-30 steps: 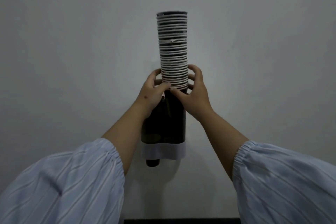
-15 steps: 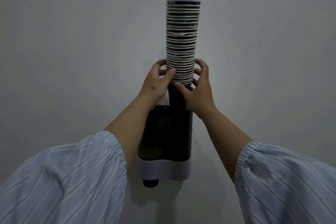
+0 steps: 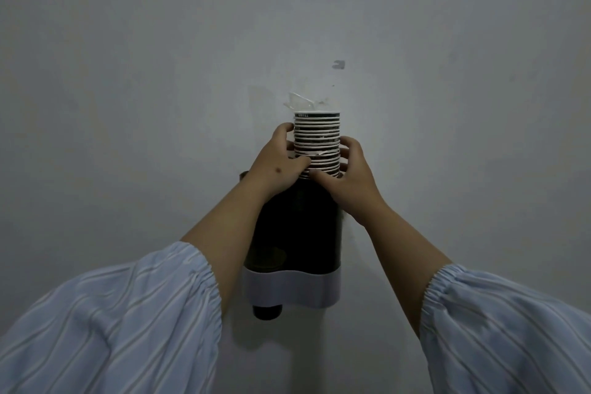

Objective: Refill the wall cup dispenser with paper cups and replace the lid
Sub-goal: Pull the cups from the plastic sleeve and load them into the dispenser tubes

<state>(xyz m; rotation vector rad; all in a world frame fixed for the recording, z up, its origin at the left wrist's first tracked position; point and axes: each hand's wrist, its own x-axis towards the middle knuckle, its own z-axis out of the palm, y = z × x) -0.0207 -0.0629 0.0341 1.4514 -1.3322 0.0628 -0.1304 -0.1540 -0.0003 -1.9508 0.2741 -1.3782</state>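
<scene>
A dark wall cup dispenser (image 3: 297,233) with a white band along its bottom hangs on the grey wall. A stack of paper cups (image 3: 317,137) with white rims stands upright in its right-hand tube, its upper part sticking out above the top. My left hand (image 3: 275,166) grips the stack from the left and my right hand (image 3: 348,176) grips it from the right, both just above the dispenser's opening. One dark cup bottom (image 3: 268,312) pokes out below the left tube. No lid is in view.
Torn clear tape and a small mark (image 3: 303,101) stick to the wall just above the stack. The bare grey wall (image 3: 128,105) fills the rest of the view. My striped sleeves cover the lower corners.
The cup stack has sunk far down into the dispenser, with much less of it showing above the top. Both hands followed it down, still gripping it.
</scene>
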